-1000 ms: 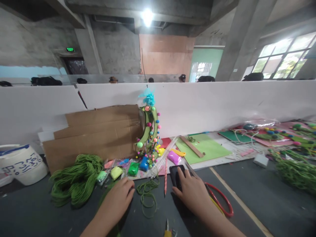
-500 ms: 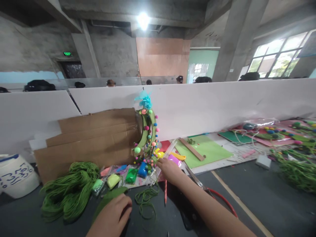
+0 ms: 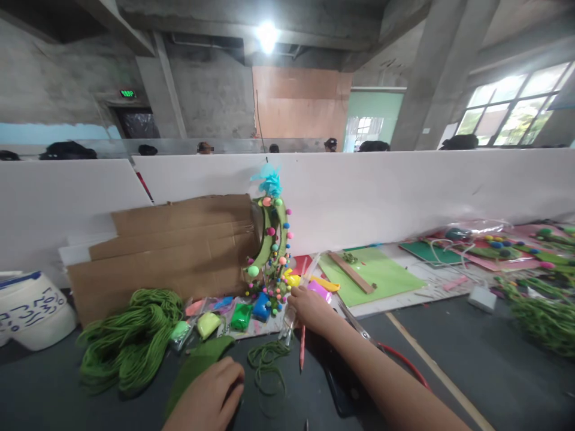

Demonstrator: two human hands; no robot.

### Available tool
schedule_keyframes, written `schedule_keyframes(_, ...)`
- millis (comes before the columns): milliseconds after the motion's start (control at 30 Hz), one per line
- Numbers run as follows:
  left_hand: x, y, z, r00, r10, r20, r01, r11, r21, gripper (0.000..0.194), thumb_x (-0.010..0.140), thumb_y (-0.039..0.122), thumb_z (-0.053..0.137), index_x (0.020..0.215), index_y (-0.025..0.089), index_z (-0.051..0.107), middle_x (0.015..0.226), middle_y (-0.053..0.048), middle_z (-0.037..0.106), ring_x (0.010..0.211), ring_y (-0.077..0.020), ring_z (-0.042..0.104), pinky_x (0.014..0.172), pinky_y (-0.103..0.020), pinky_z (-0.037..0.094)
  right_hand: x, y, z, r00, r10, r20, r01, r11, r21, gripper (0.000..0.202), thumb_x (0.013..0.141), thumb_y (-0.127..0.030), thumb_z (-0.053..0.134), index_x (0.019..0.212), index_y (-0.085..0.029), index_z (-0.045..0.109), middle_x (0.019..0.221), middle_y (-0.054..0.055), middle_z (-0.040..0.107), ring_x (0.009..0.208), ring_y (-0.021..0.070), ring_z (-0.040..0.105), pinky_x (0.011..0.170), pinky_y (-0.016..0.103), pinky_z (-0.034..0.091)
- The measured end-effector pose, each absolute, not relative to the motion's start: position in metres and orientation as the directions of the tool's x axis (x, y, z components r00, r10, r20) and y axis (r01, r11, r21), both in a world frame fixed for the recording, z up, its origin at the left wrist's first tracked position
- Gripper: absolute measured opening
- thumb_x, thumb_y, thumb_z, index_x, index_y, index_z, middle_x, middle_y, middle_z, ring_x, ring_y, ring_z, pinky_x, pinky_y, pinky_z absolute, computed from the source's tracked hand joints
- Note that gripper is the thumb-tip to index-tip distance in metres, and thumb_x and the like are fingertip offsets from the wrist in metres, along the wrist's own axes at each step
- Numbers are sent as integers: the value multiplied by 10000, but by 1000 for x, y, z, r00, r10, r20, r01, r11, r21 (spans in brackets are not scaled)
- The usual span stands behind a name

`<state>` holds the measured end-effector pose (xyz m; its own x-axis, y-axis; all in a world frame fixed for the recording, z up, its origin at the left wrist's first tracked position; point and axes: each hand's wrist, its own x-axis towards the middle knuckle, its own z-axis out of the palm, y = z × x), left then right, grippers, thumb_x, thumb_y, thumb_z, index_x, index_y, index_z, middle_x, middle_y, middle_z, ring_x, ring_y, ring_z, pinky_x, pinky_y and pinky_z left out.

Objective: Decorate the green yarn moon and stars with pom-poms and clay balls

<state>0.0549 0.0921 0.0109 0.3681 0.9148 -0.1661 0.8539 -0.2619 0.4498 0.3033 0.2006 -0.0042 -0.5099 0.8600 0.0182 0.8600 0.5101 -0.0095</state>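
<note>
The right hand [image 3: 309, 306] is extended forward across the dark grey table [image 3: 485, 365], fingertips at the base of the green arch ornament [image 3: 272, 239]. Whether the fingers are pinching anything cannot be determined; the fingertips are hidden among the small parts there.

The ornament stands upright near the white partition [image 3: 404, 191], just beside a stack of corrugated cardboard [image 3: 179, 245]. It is a curved, crescent-shaped green form studded with small round pompoms in pink, orange, blue and light green, and topped with a crumpled turquoise tuft [image 3: 269, 178]. Strands carrying more beads hang from it to the table.

The left hand [image 3: 211, 395] lies palm down, fingers loosely curled, on a flat piece of dark green felt [image 3: 197, 365]; it presses the felt rather than clamping it.

Beside the felt lie:
- a thick bundle of green cord [image 3: 130, 338], coiled and fibrous;
- a loose loop of thin green cord [image 3: 267, 365];
- clear plastic packets of coloured clay [image 3: 242, 314];
- a slim pink pencil [image 3: 302, 353].
</note>
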Motion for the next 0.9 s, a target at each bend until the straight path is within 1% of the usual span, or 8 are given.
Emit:
schedule_keyframes(200,44,89,8,382,907,-179,844,-263,467,212,862,301,367,825,226,562,881,-41,592,844,-183,562,744,-257,383,307,200,-2,-438,898,46,895,441,-74,271,900,-287,535,1139,-158,541,1142,77,562,956,208,583,794,406,497)
schedule_keyframes(400,38,85,13,384,913,-139,811,-262,522,224,874,318,362,833,226,562,877,-40,596,826,-176,570,733,-245,384,344,214,1,-97,991,97,988,107,-108,251,906,-288,525,1122,-163,550,1128,77,570,937,197,588,791,394,499)
schedule_keyframes(467,38,85,15,383,914,-133,802,-257,540,211,865,312,378,810,224,562,855,-37,597,811,-176,569,729,-242,384,353,216,-2,-34,995,89,993,44,-114,253,902,-294,531,1113,-155,554,1116,77,575,930,197,590,786,393,499)
schedule_keyframes(567,43,86,16,390,914,-116,774,-257,578,186,847,289,404,783,228,568,822,-24,593,782,-170,565,707,-231,381,356,213,-10,-3,995,103,991,17,-135,260,898,-314,535,1100,-153,560,1115,75,575,947,205,583,802,406,487)
schedule_keyframes(700,56,89,20,390,915,-105,723,-233,651,147,808,253,455,741,220,583,788,-14,587,736,-163,552,674,-228,377,349,206,-20,26,984,174,980,9,-198,243,875,-318,552,1038,-139,564,1060,72,573,958,219,555,818,415,445)
schedule_keyframes(800,71,90,22,341,935,-100,616,-142,775,105,769,242,506,737,210,601,751,-9,585,706,-161,544,653,-234,386,348,203,-17,46,971,236,960,23,-278,227,807,-261,583,982,-122,547,971,101,563,906,250,543,789,394,406)
schedule_keyframes(867,82,91,22,289,950,-117,453,-28,891,85,740,271,560,766,204,604,727,-7,585,675,-158,546,619,-240,401,345,196,-9,44,960,278,937,57,-346,251,779,-209,560,1012,-123,521,974,119,547,860,250,547,755,367,399)
schedule_keyframes(900,88,91,22,261,956,-132,335,39,941,135,718,307,597,802,202,600,736,-11,592,654,-158,552,594,-246,412,341,190,-4,36,953,300,921,85,-381,278,778,-189,538,1046,-128,502,994,122,540,854,242,549,745,352,403)
